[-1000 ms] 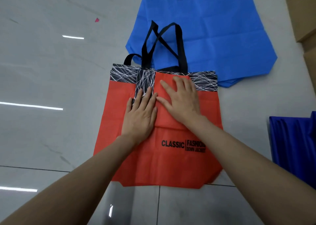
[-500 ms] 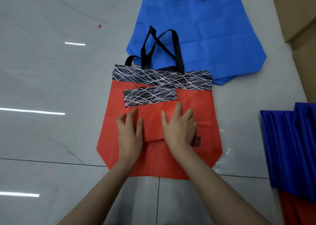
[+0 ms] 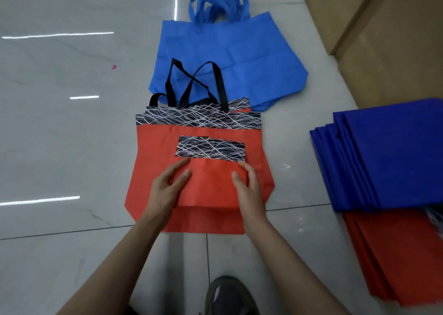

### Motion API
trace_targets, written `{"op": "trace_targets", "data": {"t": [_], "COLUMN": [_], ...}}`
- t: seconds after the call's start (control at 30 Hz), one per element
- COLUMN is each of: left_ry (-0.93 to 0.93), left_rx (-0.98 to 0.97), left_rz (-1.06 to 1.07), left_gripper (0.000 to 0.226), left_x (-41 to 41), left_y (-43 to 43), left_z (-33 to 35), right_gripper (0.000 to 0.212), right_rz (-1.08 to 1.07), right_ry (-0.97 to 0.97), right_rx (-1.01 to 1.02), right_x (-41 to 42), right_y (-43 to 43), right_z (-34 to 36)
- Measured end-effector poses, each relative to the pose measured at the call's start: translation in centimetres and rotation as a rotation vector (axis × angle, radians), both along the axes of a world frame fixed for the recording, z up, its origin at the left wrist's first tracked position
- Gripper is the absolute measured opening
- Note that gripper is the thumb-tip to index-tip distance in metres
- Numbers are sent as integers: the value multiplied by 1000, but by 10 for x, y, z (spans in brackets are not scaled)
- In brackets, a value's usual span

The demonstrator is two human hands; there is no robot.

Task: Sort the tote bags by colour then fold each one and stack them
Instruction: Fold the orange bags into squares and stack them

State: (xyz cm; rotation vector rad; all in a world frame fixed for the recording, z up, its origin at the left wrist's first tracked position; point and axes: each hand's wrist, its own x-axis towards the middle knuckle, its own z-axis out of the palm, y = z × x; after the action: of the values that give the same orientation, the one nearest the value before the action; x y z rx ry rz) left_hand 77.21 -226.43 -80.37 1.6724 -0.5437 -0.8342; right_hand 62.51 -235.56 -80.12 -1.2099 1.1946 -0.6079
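The left hand (image 3: 165,192) and right hand (image 3: 249,190) hold a folded bag (image 3: 211,187) by its two side edges. On each hand the thumb lies on top of the red cloth and the other fingers (image 3: 181,167) curl at the edge, so the fingers are clamped on the folded bag. It sits between the two sets of fingers, roughly square. Its black-and-white patterned band is at the end beyond the fingers, and its folded red edge is at the end nearest the wrists.

Under the fingers a red bag (image 3: 153,156) lies flat on the floor (image 3: 60,147), and the folded bag rests on it. The red bag's patterned mouth and black handles (image 3: 191,84) point away past the fingertips, and its bottom lies back under the wrists. The handles cross over blue bags (image 3: 230,58), which lie flat further beyond the fingers with their own handles pointing away too.

Well to the right of the right fingers is a dark blue stack (image 3: 388,156), with a red stack (image 3: 395,254) next to it on the near side. Cardboard (image 3: 383,39) lies beyond those stacks. A shoe (image 3: 227,295) shows behind the wrists.
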Motion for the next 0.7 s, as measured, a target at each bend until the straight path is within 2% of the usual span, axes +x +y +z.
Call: {"op": "trace_targets", "data": {"t": [0.07, 0.13, 0.37, 0.53, 0.7], "left_ry": [-20, -72, -346, -356, -324], "left_rx": [-10, -4, -133, -154, -52], "left_rz": [-73, -173, -625, -884, -877], "left_gripper": [32, 39, 49, 48, 45], "left_x": [-13, -30, -127, -200, -239], "left_y": [-1, -4, -38, -55, -62], "left_z": [13, 26, 60, 62, 58], "right_gripper": [30, 34, 41, 41, 42], "right_rz": [-38, -74, -388, -637, -808], "right_ry": [-142, -191, -171, -162, -138], "right_rx": [112, 114, -61, -26, -12], "right_x": [-23, -52, -166, -248, -297], "right_y": [3, 7, 30, 53, 61], "right_z": [12, 24, 50, 45, 45]}}
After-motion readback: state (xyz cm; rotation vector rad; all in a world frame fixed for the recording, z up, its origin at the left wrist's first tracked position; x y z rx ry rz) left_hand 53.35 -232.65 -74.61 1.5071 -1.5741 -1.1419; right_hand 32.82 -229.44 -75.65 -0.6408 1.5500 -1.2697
